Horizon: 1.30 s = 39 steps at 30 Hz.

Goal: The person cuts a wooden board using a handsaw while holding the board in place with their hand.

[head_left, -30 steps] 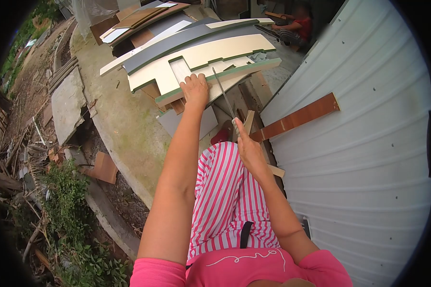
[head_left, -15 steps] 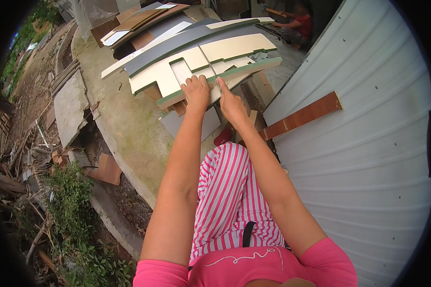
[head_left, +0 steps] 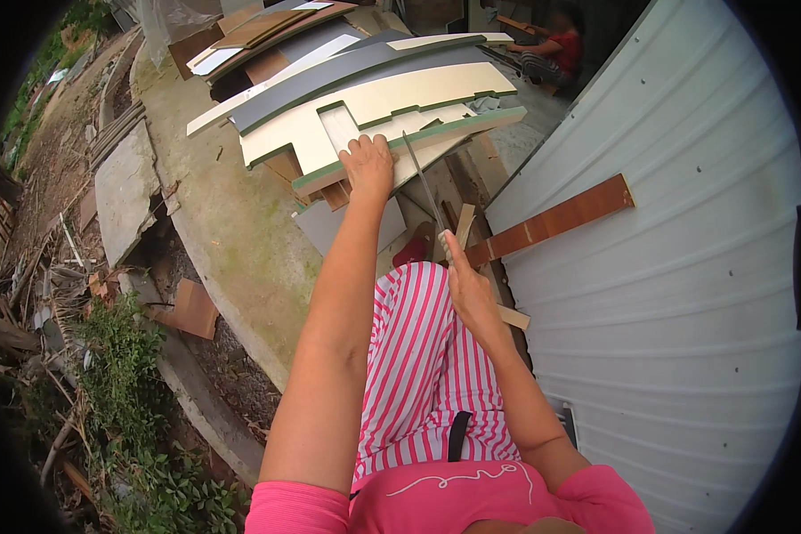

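Note:
My left hand [head_left: 368,169] is closed over the near side of a long strip of board with green edges [head_left: 476,126], its fingers curled on top. Behind that strip lies a cream board with cut-out notches [head_left: 436,87]. My right hand [head_left: 472,289] grips the handle of a saw with a long, narrow blade [head_left: 426,187]. The blade points away from me, up and slightly left, and its tip lies at the green-edged strip, to the right of my left hand. I cannot make out its teeth or whether it touches the strip.
A grey curved board [head_left: 311,93] lies behind the cream one, with more stacked panels [head_left: 267,36] farther back. On the right, a brown plank [head_left: 561,216] leans by a corrugated metal sheet [head_left: 676,267]. Another person [head_left: 556,49] sits at the back right. Plants [head_left: 133,383] grow at left.
My right hand has pulled the saw back toward my body and slightly right, so the blade that crossed the boards now mostly hangs on the near side. My left hand stays on the strip.

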Available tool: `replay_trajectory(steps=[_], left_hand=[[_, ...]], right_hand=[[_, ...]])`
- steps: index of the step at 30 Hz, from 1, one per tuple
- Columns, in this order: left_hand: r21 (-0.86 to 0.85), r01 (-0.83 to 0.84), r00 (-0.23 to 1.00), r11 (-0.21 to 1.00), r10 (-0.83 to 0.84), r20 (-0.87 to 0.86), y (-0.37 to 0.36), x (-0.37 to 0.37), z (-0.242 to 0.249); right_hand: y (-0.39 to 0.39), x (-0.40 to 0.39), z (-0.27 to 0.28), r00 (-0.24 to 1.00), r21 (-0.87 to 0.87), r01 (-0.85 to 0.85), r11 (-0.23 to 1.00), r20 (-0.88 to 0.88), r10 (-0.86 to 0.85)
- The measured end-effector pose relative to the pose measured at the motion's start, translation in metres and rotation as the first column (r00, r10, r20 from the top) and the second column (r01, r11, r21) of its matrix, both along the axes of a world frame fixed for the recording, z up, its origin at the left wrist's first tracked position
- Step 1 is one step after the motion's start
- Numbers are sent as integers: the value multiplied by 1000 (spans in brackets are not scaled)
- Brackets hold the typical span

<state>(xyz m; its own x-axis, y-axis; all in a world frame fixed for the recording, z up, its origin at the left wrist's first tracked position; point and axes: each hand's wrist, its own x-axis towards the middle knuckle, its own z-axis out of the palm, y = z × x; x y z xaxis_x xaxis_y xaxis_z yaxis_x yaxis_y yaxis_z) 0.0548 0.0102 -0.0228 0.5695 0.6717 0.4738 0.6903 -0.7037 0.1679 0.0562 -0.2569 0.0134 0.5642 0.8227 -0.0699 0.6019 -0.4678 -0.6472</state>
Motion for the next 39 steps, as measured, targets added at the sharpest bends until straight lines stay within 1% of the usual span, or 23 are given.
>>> replay_trajectory(steps=[3,7,9,12,13,15,16,22,25,27,29,30,31,32,33,35,36,37,38,39], left_hand=[[17,12,1000,1000,-12,27,2,1,-4],[20,-1,1000,1000,1,19,1,1,-2],[20,-9,1000,1000,9,8,1,1,-2],[17,4,1000,1000,-4,10,0,0,0],[20,0,1000,1000,0,0,2,0,-2],[25,0,1000,1000,0,-12,2,1,-1],[16,-3,1000,1000,3,-12,2,0,-1],[22,-23,1000,999,24,-13,2,0,-2],[33,-20,1000,999,20,2,2,3,-3],[40,-20,1000,999,19,10,-2,1,-7],[68,-18,1000,998,18,9,0,0,-5],[-1,-32,999,999,32,-5,0,1,5],[-72,-41,999,997,40,-16,-5,1,10],[-105,-46,999,993,43,-32,-6,1,14],[-101,-44,999,994,41,-27,-5,2,16],[-70,-33,999,997,32,-7,-8,-1,13],[-17,-44,999,999,44,-16,0,3,1],[-10,-12,1000,1000,12,9,-3,0,4],[24,-8,1000,1000,8,-1,4,5,3],[58,-5,1000,998,6,-22,5,1,-10]], right_hand=[[2,-3,9,1000,-29,12,999,-15,-13],[37,10,14,1000,6,-6,1000,-24,6],[66,27,9,999,49,-18,999,41,16],[115,54,2,997,93,-11,996,76,4],[127,57,6,997,95,-9,995,71,3],[143,59,15,991,37,-6,999,133,1],[146,59,15,991,38,-2,999,132,-3],[126,52,12,996,71,-12,997,92,6],[92,41,8,997,87,-13,996,77,6],[62,27,10,1000,44,-10,999,30,9],[35,15,7,1000,59,-14,998,-6,14],[29,14,2,1000,59,-16,998,8,16],[27,15,-6,1000,59,-15,998,24,14],[27,15,-2,999,63,-17,998,34,15],[30,19,-2,999,68,-16,998,39,13],[43,25,9,1000,23,-23,999,22,23],[53,32,11,999,55,-30,998,41,28],[62,39,5,998,114,-30,993,54,24],[68,43,8,998,107,-39,993,50,34],[74,46,10,999,115,-48,992,27,45]])
